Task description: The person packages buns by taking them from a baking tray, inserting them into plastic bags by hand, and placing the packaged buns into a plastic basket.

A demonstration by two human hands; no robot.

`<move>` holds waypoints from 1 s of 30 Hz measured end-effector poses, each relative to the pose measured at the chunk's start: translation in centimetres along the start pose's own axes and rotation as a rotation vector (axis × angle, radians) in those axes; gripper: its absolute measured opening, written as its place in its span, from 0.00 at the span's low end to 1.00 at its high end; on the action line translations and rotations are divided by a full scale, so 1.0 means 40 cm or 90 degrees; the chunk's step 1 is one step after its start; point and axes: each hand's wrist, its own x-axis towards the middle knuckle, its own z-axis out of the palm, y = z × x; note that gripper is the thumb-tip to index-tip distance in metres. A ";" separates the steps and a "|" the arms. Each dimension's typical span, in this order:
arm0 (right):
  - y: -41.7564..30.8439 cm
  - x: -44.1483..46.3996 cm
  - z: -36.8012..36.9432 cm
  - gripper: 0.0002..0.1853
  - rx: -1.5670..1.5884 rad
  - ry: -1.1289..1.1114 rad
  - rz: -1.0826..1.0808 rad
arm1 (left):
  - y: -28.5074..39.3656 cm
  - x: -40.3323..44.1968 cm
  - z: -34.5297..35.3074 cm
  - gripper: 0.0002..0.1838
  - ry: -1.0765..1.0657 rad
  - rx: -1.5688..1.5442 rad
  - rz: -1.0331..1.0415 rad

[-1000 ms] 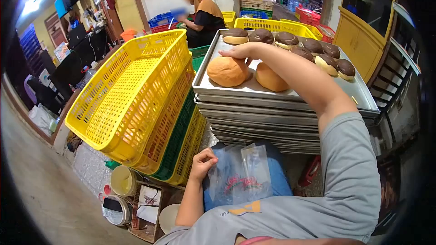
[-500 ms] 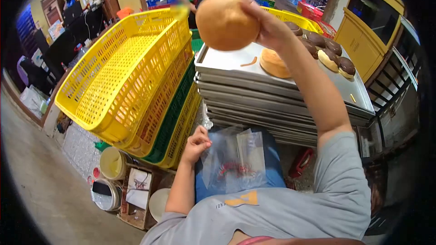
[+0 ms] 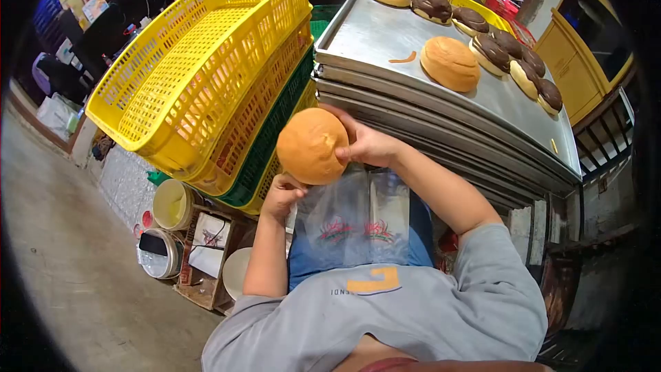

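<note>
Grips the round bun point(image 3: 310, 148) from its right side with the right hand point(image 3: 370, 145), near the plastic bags point(image 3: 336, 224). Curls the left hand point(image 3: 281, 198) just below; cannot tell whether gripping anything.

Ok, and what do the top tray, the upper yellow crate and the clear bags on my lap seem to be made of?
Top tray: apparently metal, with a dull silver-grey sheen; which metal, I can't tell.
Upper yellow crate: probably moulded plastic, smooth and glossy, with regular slots.
Clear bags: likely thin plastic film, see-through, wrinkled, printed in red.
</note>
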 end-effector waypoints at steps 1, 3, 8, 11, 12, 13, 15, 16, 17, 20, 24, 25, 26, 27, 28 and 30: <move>0.016 -0.003 -0.015 0.53 -0.054 0.002 -0.007 | 0.001 0.000 -0.007 0.09 -0.012 0.003 0.012; 0.041 -0.014 -0.036 0.53 -0.125 0.010 -0.004 | -0.004 0.005 0.002 0.11 0.017 0.017 0.098; 0.073 -0.041 -0.077 0.47 -0.184 0.060 -0.002 | -0.002 0.008 0.028 0.12 0.038 0.041 0.123; 0.062 -0.044 -0.078 0.48 -0.200 0.106 -0.003 | 0.017 0.025 0.073 0.11 0.006 0.038 0.152; 0.047 -0.041 -0.057 0.50 -0.200 0.092 -0.008 | 0.016 0.030 0.074 0.11 -0.013 0.033 0.129; 0.033 -0.038 -0.040 0.51 -0.202 0.076 -0.014 | 0.015 0.034 0.074 0.11 -0.032 0.028 0.106; 0.028 -0.039 -0.035 0.47 -0.209 0.064 -0.040 | 0.014 0.033 0.077 0.10 -0.018 0.025 0.110; 0.025 -0.038 -0.045 0.42 -0.262 0.010 -0.009 | 0.014 0.033 0.080 0.10 -0.004 0.023 0.115; 0.024 -0.038 -0.052 0.37 -0.315 -0.044 0.021 | 0.016 0.031 0.081 0.10 -0.004 0.024 0.113; -0.007 -0.047 -0.037 0.32 -0.367 -0.108 0.098 | 0.027 0.023 0.095 0.10 -0.073 0.021 0.100; -0.065 -0.047 -0.022 0.31 -0.477 -0.243 0.109 | 0.066 0.023 0.132 0.09 -0.142 0.011 0.107; -0.076 -0.047 -0.019 0.30 -0.516 -0.283 0.122 | 0.068 0.028 0.136 0.09 -0.141 0.008 0.102; -0.082 -0.046 -0.016 0.29 -0.560 -0.324 0.104 | 0.068 0.032 0.139 0.09 -0.188 0.019 0.113; -0.098 -0.050 0.002 0.29 -0.555 -0.321 0.105 | 0.071 0.035 0.143 0.09 -0.235 0.032 0.124; -0.121 -0.054 0.024 0.28 -0.589 -0.356 0.138 | 0.083 0.039 0.166 0.09 -0.247 0.026 0.131; -0.121 -0.058 0.052 0.28 -0.673 -0.412 0.167 | 0.092 0.049 0.183 0.10 -0.282 0.035 0.105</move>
